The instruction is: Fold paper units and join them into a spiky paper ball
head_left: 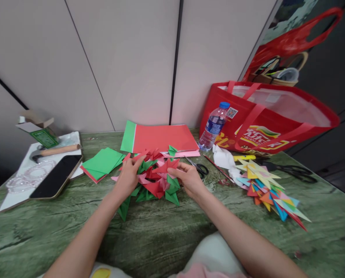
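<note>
A cluster of folded paper pieces [155,187] in red, pink and green lies on the green table between my hands. My left hand [128,175] is at the cluster's left side, fingers closed around a red folded part. On the right, my right hand [188,177] pinches a pointed red piece [168,166] at the cluster's upper right edge. The inner folds and the tips of my left fingers are partly hidden. Behind the cluster lie red paper sheets [163,137], with green and pink sheets showing at their edges.
Green paper squares [102,162] lie at left, near a phone [56,175] and a hammer [58,150]. To the right are scissors [201,169], a water bottle [214,129], a red bag [247,127] and a colourful folded-paper piece [269,193]. Cabinet panels [137,65] rise behind.
</note>
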